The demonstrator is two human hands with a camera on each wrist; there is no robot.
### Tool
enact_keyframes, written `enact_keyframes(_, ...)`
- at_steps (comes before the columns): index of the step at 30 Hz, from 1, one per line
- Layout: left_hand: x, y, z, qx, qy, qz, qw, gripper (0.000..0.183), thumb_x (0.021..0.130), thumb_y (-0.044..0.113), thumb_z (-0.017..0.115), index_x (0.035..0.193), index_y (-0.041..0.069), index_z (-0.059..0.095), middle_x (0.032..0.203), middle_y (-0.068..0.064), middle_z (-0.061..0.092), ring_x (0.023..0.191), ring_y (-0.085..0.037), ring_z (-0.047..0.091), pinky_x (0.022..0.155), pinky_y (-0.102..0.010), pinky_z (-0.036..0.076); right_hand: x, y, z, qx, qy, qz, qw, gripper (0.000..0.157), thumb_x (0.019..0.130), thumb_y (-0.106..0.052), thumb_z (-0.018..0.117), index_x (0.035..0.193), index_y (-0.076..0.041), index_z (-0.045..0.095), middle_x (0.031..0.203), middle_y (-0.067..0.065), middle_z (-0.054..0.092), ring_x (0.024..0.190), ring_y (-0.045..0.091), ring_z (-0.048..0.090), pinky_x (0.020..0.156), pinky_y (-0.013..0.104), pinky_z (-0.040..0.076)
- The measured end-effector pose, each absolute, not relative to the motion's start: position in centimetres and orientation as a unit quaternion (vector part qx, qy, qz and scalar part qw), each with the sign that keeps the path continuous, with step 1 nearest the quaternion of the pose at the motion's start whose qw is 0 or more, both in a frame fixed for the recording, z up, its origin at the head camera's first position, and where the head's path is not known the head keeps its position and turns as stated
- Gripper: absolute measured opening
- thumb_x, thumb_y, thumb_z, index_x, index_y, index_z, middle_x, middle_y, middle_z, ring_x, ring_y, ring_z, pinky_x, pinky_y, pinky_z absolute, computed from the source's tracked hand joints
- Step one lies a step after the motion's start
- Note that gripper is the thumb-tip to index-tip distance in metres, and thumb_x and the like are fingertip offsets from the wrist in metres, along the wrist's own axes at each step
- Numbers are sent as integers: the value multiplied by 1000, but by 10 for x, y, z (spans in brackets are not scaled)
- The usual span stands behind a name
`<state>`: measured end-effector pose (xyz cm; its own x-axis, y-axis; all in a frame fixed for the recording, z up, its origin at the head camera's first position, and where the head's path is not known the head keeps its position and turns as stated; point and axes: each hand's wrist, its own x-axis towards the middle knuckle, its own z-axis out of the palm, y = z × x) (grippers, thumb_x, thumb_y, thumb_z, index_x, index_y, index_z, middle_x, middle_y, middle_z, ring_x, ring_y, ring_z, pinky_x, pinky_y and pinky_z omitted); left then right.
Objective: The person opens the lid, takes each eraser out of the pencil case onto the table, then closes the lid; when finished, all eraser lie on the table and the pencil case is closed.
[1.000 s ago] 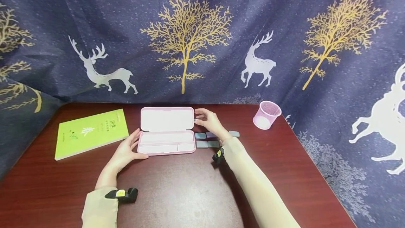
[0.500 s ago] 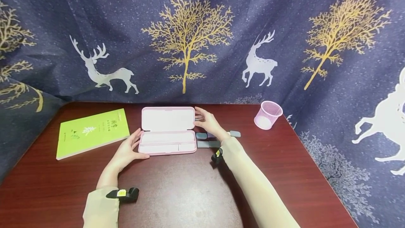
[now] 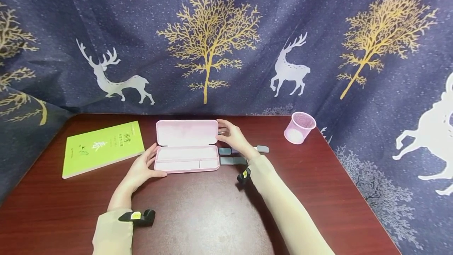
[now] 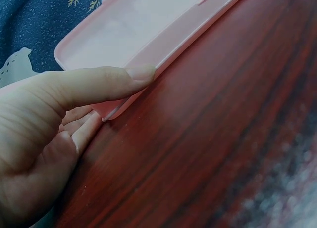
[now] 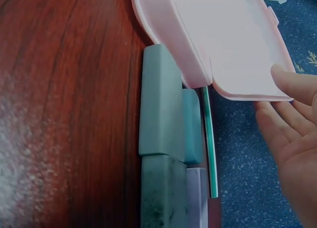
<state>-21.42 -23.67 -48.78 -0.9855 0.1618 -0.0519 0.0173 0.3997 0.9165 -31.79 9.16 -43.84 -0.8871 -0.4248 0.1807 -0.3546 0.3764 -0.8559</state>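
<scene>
A pink pencil case (image 3: pixel 186 153) lies unfolded on the table, its lid (image 3: pixel 186 132) raised at the back and the divided tray in front. My left hand (image 3: pixel 139 170) holds the tray's left front corner. In the left wrist view the thumb (image 4: pixel 141 72) lies along the front wall, and the other fingers are on the left side, partly hidden. My right hand (image 3: pixel 236 139) grips the lid's right edge. In the right wrist view its thumb (image 5: pixel 290 82) is on the lid's inner face, with fingers behind the edge.
Right of the case lie a grey-green two-part block (image 5: pixel 161 104), a teal-capped lavender stick (image 5: pixel 197 193) and a thin green-and-white strip (image 5: pixel 210 144). A pink mesh pen holder (image 3: pixel 299 128) stands at the right. A green book (image 3: pixel 102 148) lies left. A patterned curtain (image 3: pixel 226 50) hangs behind.
The lid's inner face looks pinker and more shaded than before, as if its tilt has shifted slightly. Both hands keep their places on the case.
</scene>
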Motion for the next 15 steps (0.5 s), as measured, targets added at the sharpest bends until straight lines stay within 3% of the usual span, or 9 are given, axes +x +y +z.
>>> enact_keyframes(9,-214,-236,-488,49,837,541,67,118,70,14,88,156,-1,8,160,-25,20,144,-44,29,112,-46,34,-308,98,-435,-247,826,-505,30,45,88,-5,70,130,1,56,123,20,63,111,30,65,91,33,58)
enact_keyframes(15,-214,-235,-488,48,837,541,69,119,70,13,88,156,-1,7,159,-26,20,144,-44,29,112,-46,34,-297,98,-429,-252,824,-506,39,37,88,-9,72,122,1,62,115,19,68,108,29,67,92,36,58)
